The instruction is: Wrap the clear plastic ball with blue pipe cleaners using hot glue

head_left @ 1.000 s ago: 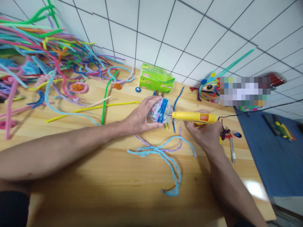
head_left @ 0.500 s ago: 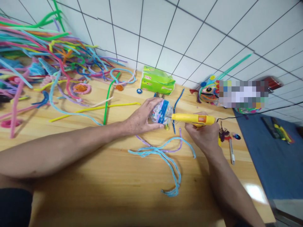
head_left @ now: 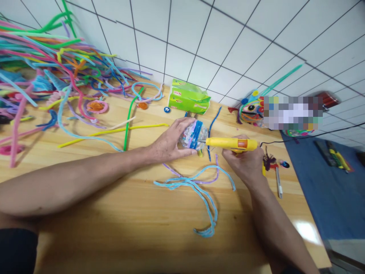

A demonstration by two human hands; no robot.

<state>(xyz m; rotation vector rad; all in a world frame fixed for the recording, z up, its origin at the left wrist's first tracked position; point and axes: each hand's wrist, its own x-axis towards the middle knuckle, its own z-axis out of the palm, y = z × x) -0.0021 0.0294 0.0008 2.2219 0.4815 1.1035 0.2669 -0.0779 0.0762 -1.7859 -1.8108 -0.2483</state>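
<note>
My left hand (head_left: pixel 171 142) grips a clear rounded object (head_left: pixel 203 133) wrapped with blue and purple bands, its thumb and fingers on either side. My right hand (head_left: pixel 245 158) is wrapped round a yellow glue gun (head_left: pixel 224 143). The gun's metal nozzle points left and meets the object's right side, by the blue band. Beyond them lies a blue pipe cleaner (head_left: pixel 210 127). Light blue pipe cleaners (head_left: pixel 203 192) and a purple one (head_left: pixel 217 169) lie on the wooden table (head_left: pixel 128 228) in front of my hands.
A heap of coloured pipe cleaners (head_left: pixel 34 64) covers the back left. Behind my left hand is a green tissue pack (head_left: pixel 186 97). Decorated crafts (head_left: pixel 251 110) stand at the back right, near a black cord (head_left: pixel 308 135). A cutter knife (head_left: pixel 279 182) lies right of my right hand.
</note>
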